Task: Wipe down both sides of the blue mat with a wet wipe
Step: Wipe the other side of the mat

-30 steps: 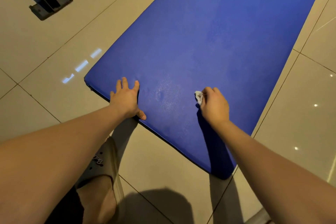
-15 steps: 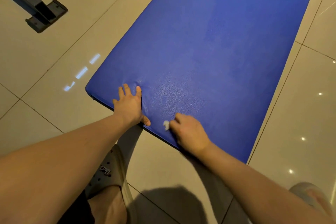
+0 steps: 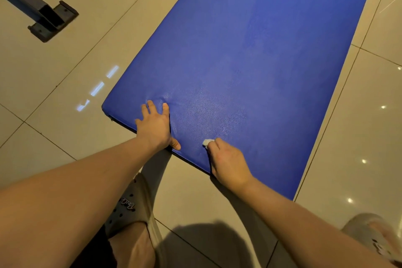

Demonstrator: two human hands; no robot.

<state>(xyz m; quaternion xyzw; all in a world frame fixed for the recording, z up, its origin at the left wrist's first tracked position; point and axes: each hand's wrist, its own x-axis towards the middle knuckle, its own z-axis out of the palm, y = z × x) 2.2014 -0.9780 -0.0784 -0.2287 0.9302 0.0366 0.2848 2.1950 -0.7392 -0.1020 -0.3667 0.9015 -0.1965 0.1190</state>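
Glossy beige floor tiles [image 3: 65,72] all round, flecked with lamp glints at right. Across the centre and upper right, running diagonally off the top edge: thick blue mat [image 3: 261,61], padded, fine leather-like grain, a paler sheen patch towards its near end, a dark seam along the bottom edge. At lower centre, left grip [image 3: 155,125] flat and spread, denting the padding beside the mat's near-left corner. Just right of it, right grip [image 3: 228,163] curled round a small white wet wipe [image 3: 206,142], touching the mat. Dark metal foot [image 3: 50,19] at upper left.
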